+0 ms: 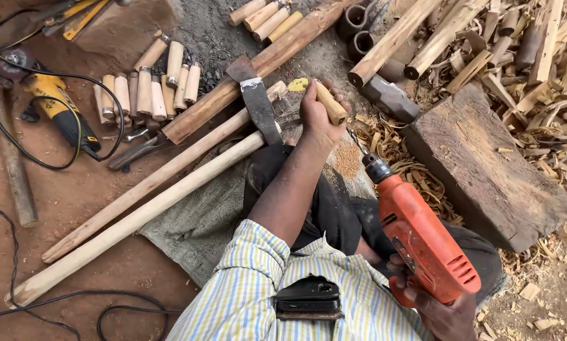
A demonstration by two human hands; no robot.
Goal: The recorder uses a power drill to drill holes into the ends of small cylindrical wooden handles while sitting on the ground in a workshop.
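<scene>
Head view, looking down past a striped yellow-and-blue shirt sleeve [258, 278]. At about 12 o'clock from the lap, left hand [318, 113] wrapped tight round a short pale cylindrical wooden handle blank [329, 103], held end-up and tilted toward 1 o'clock, probably to present its end grain to the bit. At 4 o'clock, right hand [438, 312] closed on the grip of an orange electric hand drill [422, 237], thin bit aimed up toward 11 o'clock at the blank but well short of it; a gap plain between tip and wood. Beside the left hand at 10 o'clock, a flat grey steel chisel-like blade [257, 101] lying across two long pale round wooden poles [144, 202], which stretch from 8 o'clock toward 1 o'clock, seemingly kept within easy reach. Further out at 10 o'clock, a cluster of short finished wooden handles with metal ferrules [147, 88], laid side by side, perhaps as done stock. At 9 o'clock, a yellow-and-black corded angle grinder [59, 107] with black cable looping over red earth. At 2 o'clock, a dark weathered rectangular timber block [485, 164], likely a work anvil, with a dark grey hammer head [390, 98] just beside it and curled wood shavings [390, 148] strewn between. At 1 o'clock, a heap of split wood offcuts [536, 57]. Under the legs, a grey cloth sack [201, 221] spread as a mat.
</scene>
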